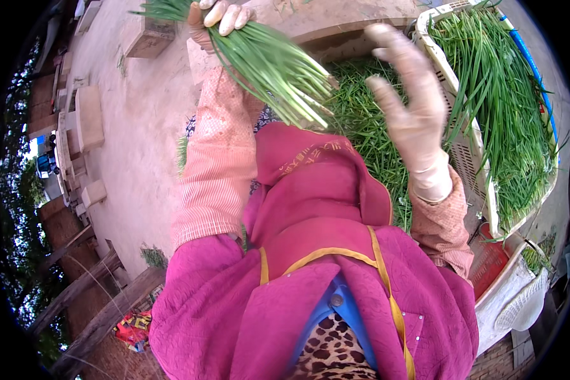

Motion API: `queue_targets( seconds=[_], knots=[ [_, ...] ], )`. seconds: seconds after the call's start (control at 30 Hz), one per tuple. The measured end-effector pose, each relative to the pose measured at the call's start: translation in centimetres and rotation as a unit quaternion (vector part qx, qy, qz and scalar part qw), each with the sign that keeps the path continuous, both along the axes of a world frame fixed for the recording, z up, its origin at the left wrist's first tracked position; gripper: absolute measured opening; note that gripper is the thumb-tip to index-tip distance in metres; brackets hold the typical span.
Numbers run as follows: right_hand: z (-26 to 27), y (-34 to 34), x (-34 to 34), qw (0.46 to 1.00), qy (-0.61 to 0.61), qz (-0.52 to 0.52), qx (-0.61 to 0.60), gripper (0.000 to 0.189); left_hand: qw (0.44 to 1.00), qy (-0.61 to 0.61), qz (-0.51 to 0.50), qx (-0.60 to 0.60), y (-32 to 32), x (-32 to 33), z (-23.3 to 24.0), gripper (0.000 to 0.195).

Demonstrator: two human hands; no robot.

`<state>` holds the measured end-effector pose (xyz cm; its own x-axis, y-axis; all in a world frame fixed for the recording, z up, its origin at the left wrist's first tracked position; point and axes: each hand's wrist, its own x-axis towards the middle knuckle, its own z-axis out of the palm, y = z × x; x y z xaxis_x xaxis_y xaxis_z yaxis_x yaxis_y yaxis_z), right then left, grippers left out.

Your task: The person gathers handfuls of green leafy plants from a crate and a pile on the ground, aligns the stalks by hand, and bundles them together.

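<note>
A bunch of long green stalks, which look like garlic chives (278, 66), is gripped in my gloved left hand (223, 16) at the top of the view. Its pale cut ends point down and to the right, while the leaf tips run off towards the top left. My right hand (413, 109), in a pale thin glove and blurred by motion, is apart from the bunch with its fingers spread and nothing in it. Under and behind it lies a heap of loose green leaves (361, 95) beside my apron (313, 185).
At the right stands a white plastic crate (484, 175) filled with more green stalks (498, 109). A red container (489, 261) and a white sack (508, 294) sit below it. Stone blocks (89, 118) and wooden beams (109, 308) line the left side.
</note>
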<state>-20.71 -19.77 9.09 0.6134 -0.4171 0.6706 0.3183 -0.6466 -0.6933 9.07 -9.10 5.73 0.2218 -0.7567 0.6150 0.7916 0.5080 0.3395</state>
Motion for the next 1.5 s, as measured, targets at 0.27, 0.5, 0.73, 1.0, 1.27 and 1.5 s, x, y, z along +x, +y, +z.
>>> queue_targets(
  seconds=[0.27,0.5,0.73,1.0,1.27,1.5],
  knots=[
    [-6.1,-1.5,-5.2,0.961,0.245,-0.065,0.108,0.015,1.000,-0.018,0.015,-0.009,-1.2,-1.1,-1.1,0.031],
    [1.8,1.8,0.4,0.962,0.190,-0.033,-0.193,0.051,0.999,0.006,0.030,0.014,-2.3,-2.1,-1.9,0.026],
    [-1.8,1.4,4.3,0.958,0.130,-0.027,-0.255,0.035,0.996,0.072,0.035,0.038,-2.2,-3.7,-2.0,0.022],
    [-3.3,2.2,4.5,0.955,0.115,-0.064,-0.266,0.019,0.997,0.056,-0.001,0.058,-1.1,-2.1,-3.7,0.032],
    [-3.8,0.5,4.1,0.956,0.132,-0.051,-0.256,0.022,0.992,0.071,0.012,0.100,-0.7,-2.0,-3.7,0.026],
    [-5.2,-0.3,2.7,0.951,0.177,-0.033,-0.250,0.016,0.977,0.091,0.070,0.180,0.2,-2.3,-3.9,0.021]
  ],
)
